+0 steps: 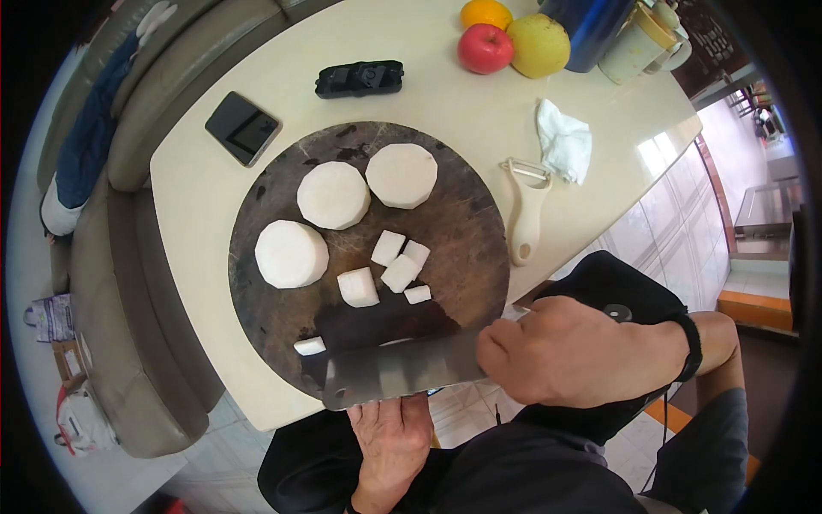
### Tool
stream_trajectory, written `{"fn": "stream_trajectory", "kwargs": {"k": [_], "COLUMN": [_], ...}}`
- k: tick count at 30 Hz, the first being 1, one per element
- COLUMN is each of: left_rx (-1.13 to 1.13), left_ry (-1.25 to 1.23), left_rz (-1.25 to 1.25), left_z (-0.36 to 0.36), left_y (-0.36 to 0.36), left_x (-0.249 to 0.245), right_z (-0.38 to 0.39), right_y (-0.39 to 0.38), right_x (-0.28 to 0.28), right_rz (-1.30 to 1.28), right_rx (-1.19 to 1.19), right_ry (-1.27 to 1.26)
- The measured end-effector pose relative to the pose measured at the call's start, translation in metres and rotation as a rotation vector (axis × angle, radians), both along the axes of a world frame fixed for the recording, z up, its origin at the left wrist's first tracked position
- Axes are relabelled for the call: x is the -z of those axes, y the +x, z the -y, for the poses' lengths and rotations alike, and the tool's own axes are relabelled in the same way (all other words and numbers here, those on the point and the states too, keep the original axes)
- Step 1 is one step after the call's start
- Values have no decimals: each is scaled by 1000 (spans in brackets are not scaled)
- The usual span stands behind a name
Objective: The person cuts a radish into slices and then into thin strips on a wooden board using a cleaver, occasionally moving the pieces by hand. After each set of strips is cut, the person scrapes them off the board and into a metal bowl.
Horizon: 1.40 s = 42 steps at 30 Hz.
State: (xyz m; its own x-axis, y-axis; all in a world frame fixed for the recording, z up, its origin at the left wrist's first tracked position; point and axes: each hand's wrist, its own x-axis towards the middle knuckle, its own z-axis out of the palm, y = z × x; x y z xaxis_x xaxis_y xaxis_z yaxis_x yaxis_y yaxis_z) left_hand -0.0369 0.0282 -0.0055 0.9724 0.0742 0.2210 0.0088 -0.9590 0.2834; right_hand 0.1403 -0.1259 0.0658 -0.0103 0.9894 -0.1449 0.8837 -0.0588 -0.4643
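My right hand [569,351] grips the handle of a cleaver [402,370], whose wide blade lies across the near edge of a round dark cutting board [462,240]. Just below the blade is my left hand [394,441], back up and fingers stretched toward the steel; the fingertips are hidden behind it. Three thick, peeled white vegetable rounds [332,195] sit at the board's far and left side. Nearer the blade lie several cut white chunks [400,273], a larger chunk [358,287] and a small piece [310,345].
Right of the board lie a white peeler [524,214] and a crumpled white cloth [563,141]. A phone [243,128] and a black object [360,79] are beyond it. Fruit [485,49], a blue container [591,30] and a jar [638,43] stand at the back. A sofa [145,343] borders the left.
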Motion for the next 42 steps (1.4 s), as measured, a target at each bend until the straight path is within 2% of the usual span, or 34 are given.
{"fn": "stream_trajectory", "kwargs": {"k": [7,13,24,34,42], "left_rx": [-12,6,8,-8,-17], "left_ry": [-63,-40,-75,-45,-83], "left_rz": [-42,-66,-101,-2,-23], "left_z": [4,4,4,5,5], "left_y": [2,-3,-1,0,-1], "left_x": [-7,-1,-9,-7,-4], "right_z": [9,20,8,19,18], "right_y": [-1,0,-2,-1,1], "right_x": [-11,-6,-5,-1,-6], "right_rz": [32,38,61,60,49], "right_rx": [43,67,41,136,77], "right_ry": [-98,2,-45,-28,-59]}}
